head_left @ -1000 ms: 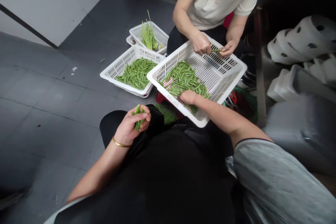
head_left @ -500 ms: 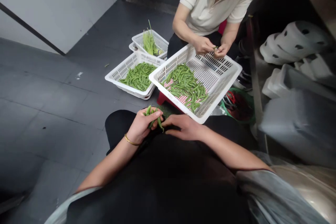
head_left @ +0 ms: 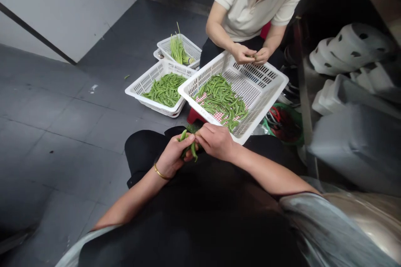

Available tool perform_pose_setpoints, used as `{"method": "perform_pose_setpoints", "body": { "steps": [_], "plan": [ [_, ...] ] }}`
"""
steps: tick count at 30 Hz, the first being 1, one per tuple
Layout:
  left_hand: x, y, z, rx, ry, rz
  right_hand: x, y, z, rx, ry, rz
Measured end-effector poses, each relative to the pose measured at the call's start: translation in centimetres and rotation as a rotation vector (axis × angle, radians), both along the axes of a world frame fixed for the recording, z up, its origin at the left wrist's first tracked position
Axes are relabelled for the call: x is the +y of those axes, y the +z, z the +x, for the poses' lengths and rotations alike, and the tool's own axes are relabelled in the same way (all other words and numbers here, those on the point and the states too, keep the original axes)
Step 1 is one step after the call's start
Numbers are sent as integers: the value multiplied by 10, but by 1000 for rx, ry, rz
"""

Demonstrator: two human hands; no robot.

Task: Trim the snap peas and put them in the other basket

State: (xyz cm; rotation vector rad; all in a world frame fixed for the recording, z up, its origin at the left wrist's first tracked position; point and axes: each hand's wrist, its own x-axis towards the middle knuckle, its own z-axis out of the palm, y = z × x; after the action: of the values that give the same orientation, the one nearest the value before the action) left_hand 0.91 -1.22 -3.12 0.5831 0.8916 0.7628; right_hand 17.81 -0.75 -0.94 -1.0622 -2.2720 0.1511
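Note:
My left hand (head_left: 176, 152) is closed around several green pea pods (head_left: 193, 152), whose ends stick out past the thumb and below the fingers. Against its fingertips, my right hand (head_left: 216, 141) is pinched at the end of a pod; the exact spot is partly hidden by the fingers. Just beyond my hands is a large white slotted basket (head_left: 271, 106) with a loose heap of pea pods (head_left: 219, 96) on its near left side. Left of it, a smaller white basket (head_left: 138, 91) holds a fuller pile of pods (head_left: 166, 89).
A co-worker's hands (head_left: 252, 55) meet over the big basket's far rim, pinching something small. Behind stands another basket (head_left: 196, 52) with long green stalks (head_left: 178, 50). A red stool (head_left: 194, 117) is partly under the big basket. Grey bins (head_left: 354, 146) line the right.
My right hand has risen slightly and closed from loosely spread fingers into a pinch at the left fingertips. The left hand has shifted a little right. The co-worker's hands have come closer together.

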Motion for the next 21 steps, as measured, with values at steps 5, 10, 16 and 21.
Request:
{"method": "perform_pose_setpoints", "body": {
  "steps": [5, 10, 16, 21],
  "plan": [
    [11, -2, -15, 163, 360, 216, 11, 20, 49, 201, -48, -210],
    [9, 3, -23, 407, 283, 464, 11, 24, 51, 97, 34, -460],
    [0, 10, -22, 578, 184, 578, 14, 0, 7, -54, 193, -330],
    [-7, -2, -23, 694, -36, 708, 11, -2, 12, 9, 167, -369]
  ]
}}
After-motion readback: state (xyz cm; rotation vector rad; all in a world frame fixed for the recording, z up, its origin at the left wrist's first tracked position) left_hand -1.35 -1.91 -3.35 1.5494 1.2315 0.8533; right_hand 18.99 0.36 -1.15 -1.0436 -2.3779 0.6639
